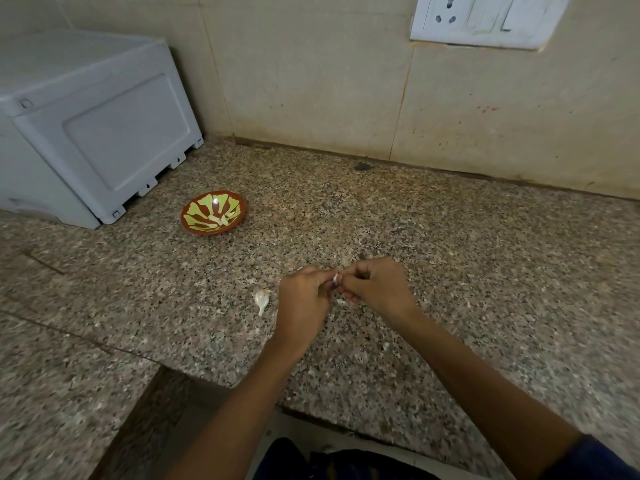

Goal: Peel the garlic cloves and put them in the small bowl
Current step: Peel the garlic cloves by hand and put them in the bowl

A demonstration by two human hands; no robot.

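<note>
Both hands meet over the middle of the granite counter (450, 254). My left hand (303, 296) and my right hand (377, 285) pinch a small garlic clove (335, 278) between their fingertips; only a white sliver of it shows. An unpeeled clove (261, 300) lies on the counter just left of my left hand. The small bowl (194, 226), red-brown with a green pattern, stands farther back on the left and holds peeled cloves (221, 220).
A grey plastic appliance (86, 133) stands at the back left beside the bowl. The tiled wall carries a white socket plate (485, 19). Bits of garlic skin (386, 346) lie near my right forearm. The counter's front edge steps back at the lower left.
</note>
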